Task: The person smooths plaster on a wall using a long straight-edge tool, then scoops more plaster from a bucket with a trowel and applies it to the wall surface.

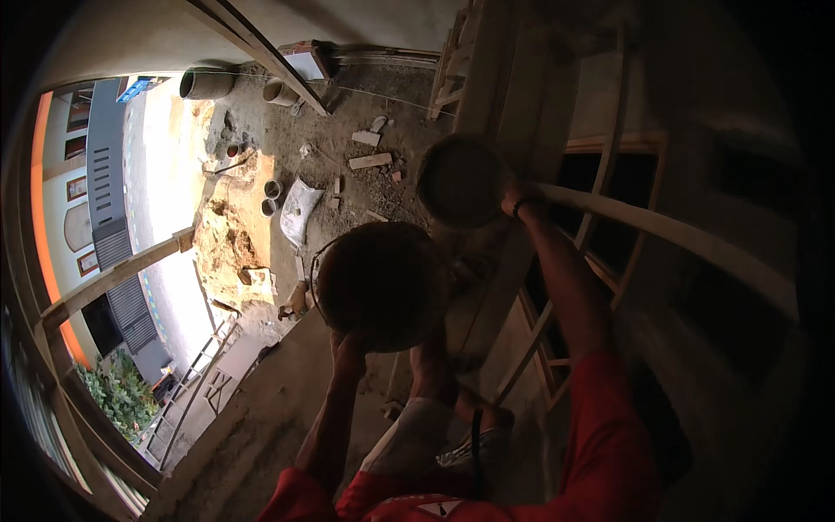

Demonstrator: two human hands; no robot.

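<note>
Two dark, round buckets are in front of me, high above the ground. My left hand (350,355) grips the near edge of the larger-looking bucket (381,283), whose thin wire handle curves along its left side. Its inside is too dark to make out. My right arm reaches forward, and my right hand (519,198), with a dark band at the wrist, is closed at the right rim of the other bucket (461,181). That one is farther away and to the right. Shadow hides most of the fingers of both hands.
A long wooden pole (687,230) runs right from beside my right hand. Timber braces (600,174) cross window frames there. Below lie rubble, a white sack (300,210), two small buckets (271,197) and a plank (370,161). A wooden beam (122,277) spans the bright opening left.
</note>
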